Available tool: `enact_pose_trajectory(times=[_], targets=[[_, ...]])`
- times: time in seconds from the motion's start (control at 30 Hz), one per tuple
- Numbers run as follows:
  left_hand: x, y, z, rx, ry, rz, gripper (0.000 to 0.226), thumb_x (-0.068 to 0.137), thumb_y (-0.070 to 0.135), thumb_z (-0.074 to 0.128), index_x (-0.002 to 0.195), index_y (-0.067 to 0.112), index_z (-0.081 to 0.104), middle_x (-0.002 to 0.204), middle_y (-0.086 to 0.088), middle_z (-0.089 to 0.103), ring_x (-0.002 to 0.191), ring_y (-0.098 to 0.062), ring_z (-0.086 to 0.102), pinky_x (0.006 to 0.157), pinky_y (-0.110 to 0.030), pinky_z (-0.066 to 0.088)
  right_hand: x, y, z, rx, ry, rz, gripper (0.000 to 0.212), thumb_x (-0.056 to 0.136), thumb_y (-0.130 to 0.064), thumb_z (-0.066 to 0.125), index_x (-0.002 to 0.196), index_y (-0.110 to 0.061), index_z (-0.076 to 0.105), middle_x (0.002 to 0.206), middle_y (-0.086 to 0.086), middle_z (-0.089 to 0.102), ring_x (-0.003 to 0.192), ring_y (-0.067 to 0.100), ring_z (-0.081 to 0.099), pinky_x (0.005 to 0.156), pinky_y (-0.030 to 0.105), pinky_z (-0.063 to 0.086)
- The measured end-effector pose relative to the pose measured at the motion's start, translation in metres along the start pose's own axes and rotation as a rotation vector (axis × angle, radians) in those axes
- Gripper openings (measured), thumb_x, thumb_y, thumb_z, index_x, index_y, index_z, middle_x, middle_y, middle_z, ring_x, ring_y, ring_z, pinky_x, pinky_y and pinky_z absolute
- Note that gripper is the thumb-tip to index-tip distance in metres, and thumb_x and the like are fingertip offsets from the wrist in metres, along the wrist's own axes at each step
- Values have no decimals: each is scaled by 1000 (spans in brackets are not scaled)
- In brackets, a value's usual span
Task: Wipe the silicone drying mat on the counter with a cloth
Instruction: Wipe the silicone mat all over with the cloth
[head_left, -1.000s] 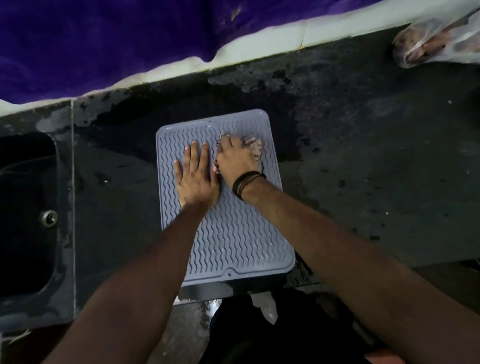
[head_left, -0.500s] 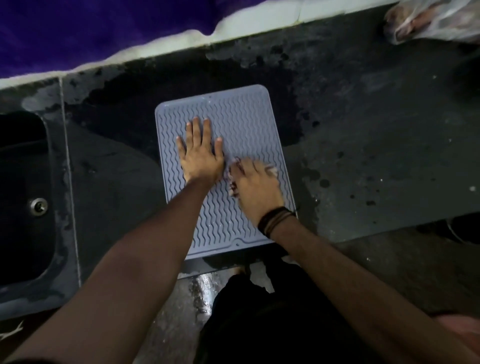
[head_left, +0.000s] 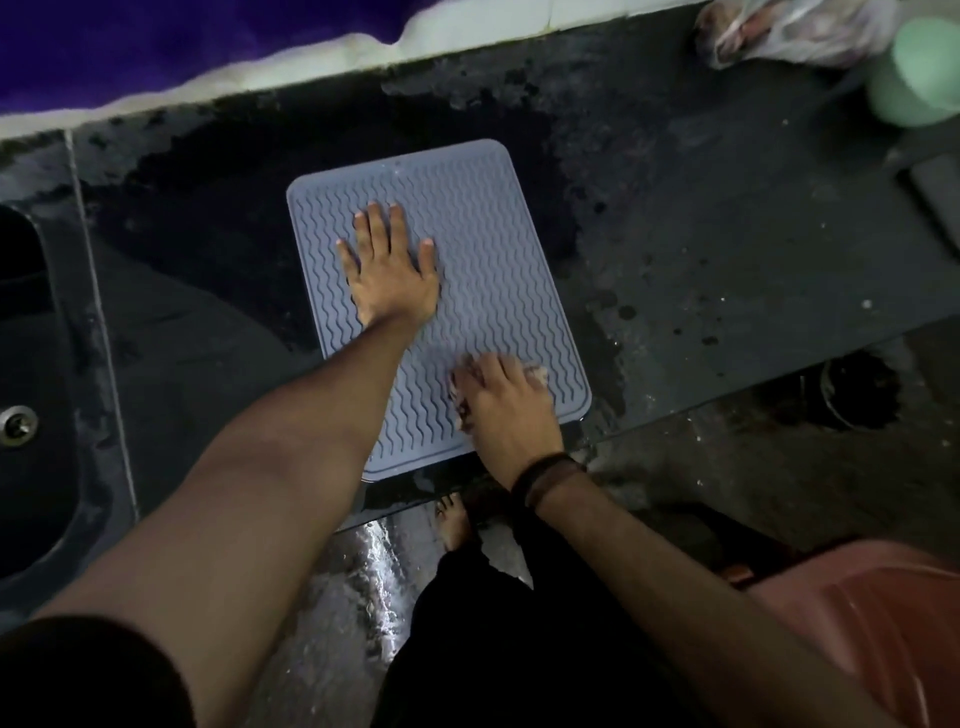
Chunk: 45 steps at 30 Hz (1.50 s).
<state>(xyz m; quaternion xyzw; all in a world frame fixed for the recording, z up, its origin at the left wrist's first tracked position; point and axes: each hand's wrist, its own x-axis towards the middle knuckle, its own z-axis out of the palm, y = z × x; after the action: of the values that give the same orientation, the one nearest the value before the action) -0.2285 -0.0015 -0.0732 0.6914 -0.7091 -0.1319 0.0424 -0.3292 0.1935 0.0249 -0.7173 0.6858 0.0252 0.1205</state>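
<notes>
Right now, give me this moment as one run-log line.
left hand: flat on mat, steadying | right hand: pressing cloth at mat's near right corner | phase: wiping

Dim scene; glare on wet floor (head_left: 379, 566); right hand (head_left: 506, 410) motion-blurred (edges soft, warped).

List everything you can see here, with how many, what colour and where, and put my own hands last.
drying mat: one, blue-grey, middle of the counter
cloth: one, pale, under the right hand, near corner of the mat
counter: one, dark, wet patches
sink: one, dark, far left
plastic bag: one, clear, top right
cup: one, pale green, blurred, top right
wristband: one, dark, right wrist
left hand: flat on the mat
right hand: pressing the cloth
</notes>
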Motion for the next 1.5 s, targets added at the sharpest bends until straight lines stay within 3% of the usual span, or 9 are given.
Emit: enact_pose_trajectory(times=[0.27, 0.37, 0.47, 0.67, 0.83, 0.97, 1.13, 1.33, 1.5], targets=[[0, 1, -3, -3, -11, 7, 74, 101, 60, 10, 163, 22, 2, 171, -4, -4, 157, -23, -8, 124, -52, -9, -22, 4, 15, -65, -138, -116, 54, 91, -17, 38, 145, -12, 35, 143, 11, 37, 123, 33, 39, 95, 49, 42], [1, 0, 0, 3, -13, 3, 75, 100, 63, 9, 163, 22, 2, 171, -4, -5, 157, -22, -9, 124, -53, -8, -44, 19, 9, -30, -129, -139, 55, 88, -17, 47, 143, -14, 39, 136, 10, 45, 117, 32, 44, 92, 47, 44], [-2, 0, -3, -12, -10, 1, 80, 98, 70, 10, 163, 24, 3, 171, -4, -5, 157, -22, -8, 124, -51, -11, -13, 37, -4, -19, 2, -21, 53, 83, -17, 60, 134, -15, 50, 121, 10, 53, 110, 31, 49, 90, 48, 47], [-12, 3, -16, 102, -92, 291, 75, 99, 67, 13, 163, 28, 6, 171, -5, 0, 157, -20, -4, 124, -53, -11, 35, 61, 1, -31, -81, 35, 60, 88, -16, 53, 145, -15, 35, 140, 11, 39, 127, 35, 36, 101, 51, 39], [-13, 20, -16, 110, -208, 93, 68, 102, 63, 11, 161, 36, -8, 169, 3, -17, 155, -19, -17, 119, -60, -15, 23, 69, 6, -47, -86, 2, 65, 88, -21, 56, 148, -16, 31, 143, 10, 38, 127, 36, 36, 103, 52, 38], [-12, 26, -21, 114, -284, 74, 68, 103, 61, 12, 160, 35, -12, 168, 2, -22, 154, -21, -21, 118, -61, -17, -29, 81, 3, -28, -144, -62, 65, 90, -19, 48, 151, -18, 27, 141, 7, 39, 123, 34, 40, 100, 48, 41], [-14, 36, -36, 135, -316, 54, 75, 102, 65, 17, 161, 28, -12, 167, -4, -24, 154, -23, -22, 121, -54, -16, -1, 85, -15, -9, -27, -30, 50, 84, -18, 58, 134, -17, 50, 131, 8, 47, 118, 30, 46, 97, 50, 42], [-61, 37, -29, 97, -389, 48, 77, 101, 67, 23, 161, 31, -9, 168, -2, -21, 155, -22, -16, 124, -53, -9, 67, 73, -14, -64, -44, -35, 46, 95, -16, 42, 140, -11, 40, 134, 11, 45, 124, 32, 40, 92, 48, 42], [-58, 39, -27, 90, -428, -9, 79, 100, 68, 23, 160, 33, -15, 165, 2, -29, 153, -20, -24, 123, -52, -13, 15, 97, 1, -56, -113, -103, 55, 93, -18, 47, 145, -8, 34, 140, 11, 38, 126, 33, 37, 99, 50, 42]])
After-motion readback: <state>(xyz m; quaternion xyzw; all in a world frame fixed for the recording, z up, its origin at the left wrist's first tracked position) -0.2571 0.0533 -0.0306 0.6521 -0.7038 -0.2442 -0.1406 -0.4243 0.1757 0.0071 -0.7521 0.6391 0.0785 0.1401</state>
